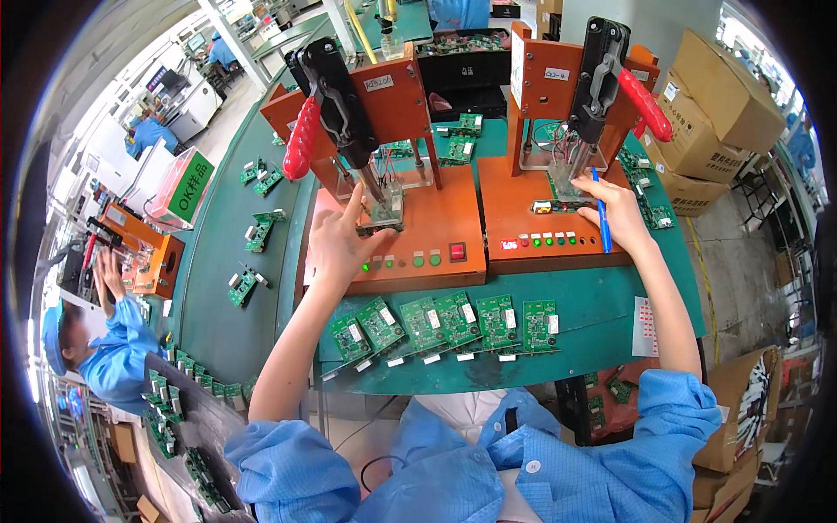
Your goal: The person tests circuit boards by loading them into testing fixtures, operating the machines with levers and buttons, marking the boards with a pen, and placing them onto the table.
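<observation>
Two orange test fixtures stand side by side on the green bench, the left fixture (440, 213) and the right fixture (497, 196). Each has a black toggle clamp with a red handle, the left handle (302, 139) and the right handle (645, 105). My left hand (336, 244) is at the left fixture, thumb and index finger spread beside a green circuit board (384, 213) under the clamp. A blue pen (602, 213) is held in my right hand (621, 209). Those fingertips are at a circuit board (558, 206) in the right fixture.
Several green circuit boards (425, 324) lie in a row before the fixtures. More boards (259, 231) are on the left bench strip. Cardboard boxes (706, 113) are stacked at right; a black bin (462, 78) stands behind. Far left, another person (113, 349) works at a similar fixture.
</observation>
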Action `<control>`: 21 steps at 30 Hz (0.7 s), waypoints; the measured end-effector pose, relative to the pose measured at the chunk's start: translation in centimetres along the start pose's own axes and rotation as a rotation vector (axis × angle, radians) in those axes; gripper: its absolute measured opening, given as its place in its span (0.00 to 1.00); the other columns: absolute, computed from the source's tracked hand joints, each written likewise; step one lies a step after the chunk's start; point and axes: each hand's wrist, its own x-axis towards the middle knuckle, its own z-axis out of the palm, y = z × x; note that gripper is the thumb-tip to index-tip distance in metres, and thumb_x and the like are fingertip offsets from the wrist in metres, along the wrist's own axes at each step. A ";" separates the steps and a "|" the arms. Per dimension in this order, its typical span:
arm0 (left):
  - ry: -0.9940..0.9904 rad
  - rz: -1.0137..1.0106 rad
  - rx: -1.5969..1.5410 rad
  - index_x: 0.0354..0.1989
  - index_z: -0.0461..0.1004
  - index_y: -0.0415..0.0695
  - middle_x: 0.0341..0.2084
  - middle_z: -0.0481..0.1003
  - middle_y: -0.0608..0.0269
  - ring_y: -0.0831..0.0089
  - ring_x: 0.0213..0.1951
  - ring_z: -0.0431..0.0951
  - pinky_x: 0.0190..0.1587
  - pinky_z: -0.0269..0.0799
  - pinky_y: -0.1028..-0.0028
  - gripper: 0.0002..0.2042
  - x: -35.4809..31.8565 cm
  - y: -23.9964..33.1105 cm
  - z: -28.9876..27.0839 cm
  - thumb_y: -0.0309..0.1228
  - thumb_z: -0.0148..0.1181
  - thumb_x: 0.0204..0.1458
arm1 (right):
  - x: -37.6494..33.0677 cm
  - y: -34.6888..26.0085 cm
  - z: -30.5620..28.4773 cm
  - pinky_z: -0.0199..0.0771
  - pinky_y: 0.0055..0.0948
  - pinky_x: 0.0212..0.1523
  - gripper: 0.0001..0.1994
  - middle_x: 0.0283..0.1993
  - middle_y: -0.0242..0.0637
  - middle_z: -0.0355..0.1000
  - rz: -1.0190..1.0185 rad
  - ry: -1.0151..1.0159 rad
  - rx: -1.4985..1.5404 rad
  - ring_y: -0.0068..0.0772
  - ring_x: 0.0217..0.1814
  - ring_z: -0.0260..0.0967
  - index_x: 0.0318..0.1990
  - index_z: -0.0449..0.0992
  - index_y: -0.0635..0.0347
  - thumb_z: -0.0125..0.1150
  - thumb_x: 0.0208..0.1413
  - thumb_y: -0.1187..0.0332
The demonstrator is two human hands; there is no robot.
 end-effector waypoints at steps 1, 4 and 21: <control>0.000 -0.001 0.002 0.66 0.66 0.47 0.29 0.79 0.64 0.64 0.35 0.77 0.40 0.73 0.66 0.42 -0.1 -0.1 0.1 0.53 0.72 0.42 | 0.0 0.1 0.1 0.73 0.37 0.59 0.26 0.57 0.54 0.74 -0.007 0.002 -0.007 0.51 0.60 0.72 0.55 0.77 0.57 0.73 0.45 0.76; 0.031 0.020 0.008 0.66 0.68 0.47 0.28 0.79 0.66 0.64 0.34 0.77 0.39 0.73 0.67 0.42 -0.1 0.0 0.2 0.52 0.73 0.41 | -0.1 0.2 0.2 0.74 0.38 0.59 0.25 0.55 0.53 0.75 -0.031 0.031 -0.024 0.51 0.60 0.72 0.54 0.78 0.57 0.73 0.45 0.76; 0.075 -0.002 -0.044 0.59 0.73 0.45 0.29 0.82 0.63 0.64 0.31 0.81 0.55 0.68 0.63 0.37 0.0 1.0 -0.6 0.41 0.78 0.37 | -0.2 0.0 0.4 0.75 0.38 0.57 0.24 0.54 0.52 0.75 -0.051 0.082 -0.033 0.52 0.57 0.74 0.53 0.78 0.56 0.73 0.44 0.77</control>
